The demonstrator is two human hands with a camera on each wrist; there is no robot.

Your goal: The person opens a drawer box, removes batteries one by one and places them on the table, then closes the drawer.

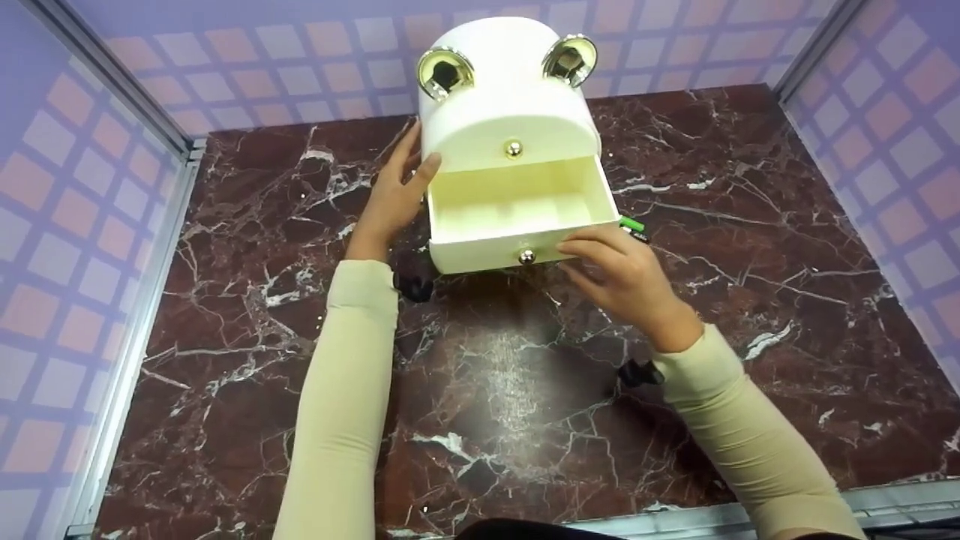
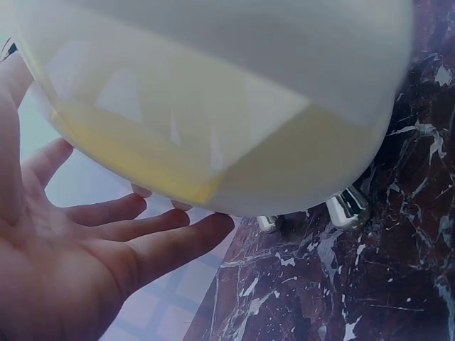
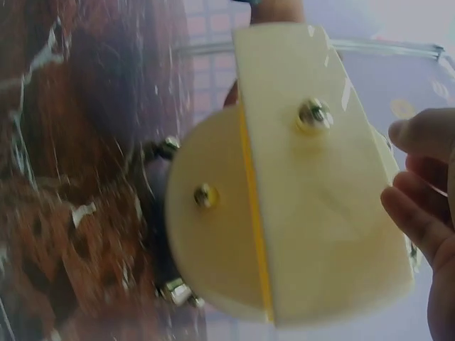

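Observation:
A cream-white tabletop drawer box [image 1: 499, 94] with a rounded top stands at the back of the table, two shiny gold rings [image 1: 446, 73] sticking out like eyes. Its lower drawer [image 1: 480, 259] is pulled out, showing the pale inside. Above it the upper drawer [image 1: 469, 146] is closed; each front bears a round metal knob [image 1: 527, 256]. My left hand [image 1: 394, 195] rests along the box's left side, fingers spread and mostly straight in the left wrist view. At the right end of the lower drawer's front is my right hand [image 1: 626, 274], its fingers [image 3: 405, 213] loosely bent beside the edge.
A green pen-like item [image 1: 632, 223] and a dark one lie partly hidden behind my right hand. The dark red marbled tabletop [image 1: 510, 420] reaches toward me. Checkered panels [image 1: 330, 67] enclose the back and both sides.

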